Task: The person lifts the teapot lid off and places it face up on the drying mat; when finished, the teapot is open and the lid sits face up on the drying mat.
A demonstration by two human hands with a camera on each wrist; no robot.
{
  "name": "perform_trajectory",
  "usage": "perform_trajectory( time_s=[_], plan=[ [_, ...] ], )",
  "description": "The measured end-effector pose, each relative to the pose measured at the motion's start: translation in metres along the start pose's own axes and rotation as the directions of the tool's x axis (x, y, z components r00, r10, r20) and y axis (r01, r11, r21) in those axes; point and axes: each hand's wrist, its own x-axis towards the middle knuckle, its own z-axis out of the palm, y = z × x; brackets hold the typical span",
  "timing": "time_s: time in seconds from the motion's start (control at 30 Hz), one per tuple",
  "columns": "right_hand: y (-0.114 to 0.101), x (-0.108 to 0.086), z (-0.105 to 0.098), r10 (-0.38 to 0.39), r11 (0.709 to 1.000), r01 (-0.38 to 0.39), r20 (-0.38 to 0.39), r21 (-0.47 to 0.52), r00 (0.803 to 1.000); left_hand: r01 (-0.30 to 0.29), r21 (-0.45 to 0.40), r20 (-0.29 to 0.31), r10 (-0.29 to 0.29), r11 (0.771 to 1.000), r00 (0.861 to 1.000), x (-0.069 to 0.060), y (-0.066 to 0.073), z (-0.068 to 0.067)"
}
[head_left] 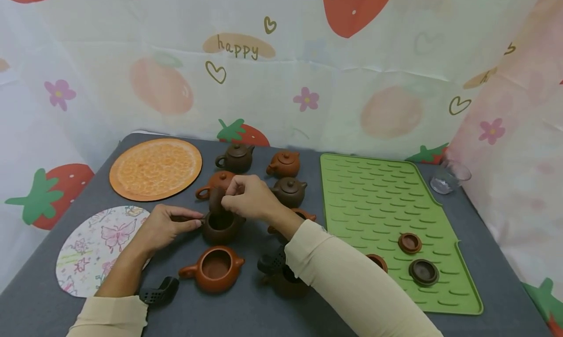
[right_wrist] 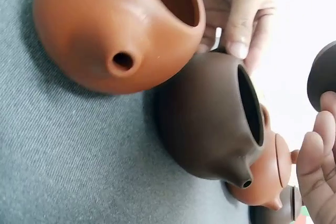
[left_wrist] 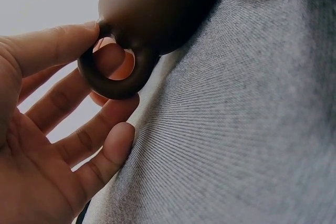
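Note:
My left hand [head_left: 169,228] pinches the ring handle [left_wrist: 113,88] of a dark brown teapot [head_left: 221,235] between thumb and fingers. The teapot stands lidless, its round mouth exposed. Just above that mouth, my right hand [head_left: 251,199] holds a dark brown lid [head_left: 215,201] tilted nearly on edge, apart from the pot. In the right wrist view the lid [right_wrist: 322,77] shows at the fingertips. Nearer to me sits a lidless orange-brown teapot [head_left: 216,269]. A lidless dark teapot [head_left: 287,287] is partly covered by the right forearm.
Behind stand lidded teapots, two dark [head_left: 237,157] [head_left: 290,192] and two orange [head_left: 285,164] [head_left: 218,181]. Another orange teapot [head_left: 306,215] is mostly hidden by my right wrist. Lids [head_left: 410,242] lie on the green mat [head_left: 369,195]. A glass [head_left: 448,177] and two round mats [head_left: 156,168] flank the sides.

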Motion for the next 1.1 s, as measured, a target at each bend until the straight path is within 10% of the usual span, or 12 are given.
perform_trajectory(
  time_s=[0.47,1.1],
  plan=[
    [-0.007,-0.001,-0.004,-0.05,0.933,0.031,0.046,0.359,0.998,0.002,0.006,0.003,-0.003,1.0,1.0,0.001,0.001,0.0],
    [-0.014,-0.013,-0.017,-0.083,0.865,-0.016,0.174,0.502,0.981,0.008,0.02,-0.004,-0.008,1.0,1.0,0.001,0.0,0.0]
  ],
)
